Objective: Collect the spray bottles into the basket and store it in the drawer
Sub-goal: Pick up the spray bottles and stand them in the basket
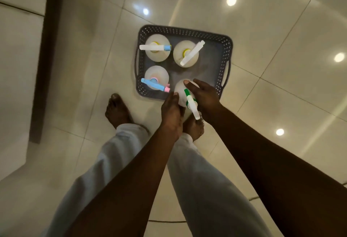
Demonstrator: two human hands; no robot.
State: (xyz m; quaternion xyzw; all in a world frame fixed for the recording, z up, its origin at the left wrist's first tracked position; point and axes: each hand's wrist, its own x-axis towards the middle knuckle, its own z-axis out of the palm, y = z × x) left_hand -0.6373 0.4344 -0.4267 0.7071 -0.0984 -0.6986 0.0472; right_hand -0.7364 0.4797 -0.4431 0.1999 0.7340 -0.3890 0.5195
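left hand [171,110] + right hand [203,97]: clasp green-trigger bottle [181,91], steadying it upright | basket [224,53] corner beneath grip: free | three bottles beyond: seated

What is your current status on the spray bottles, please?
Left hand and right hand both on green-nozzle bottle, at near right corner of basket. Three bottles already standing inside. Nothing in the way.

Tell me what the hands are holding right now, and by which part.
Both hands grip the translucent white spray bottle with the green-and-white trigger head by its rounded body: left hand on one side, right hand on the other, over the dark perforated plastic basket.
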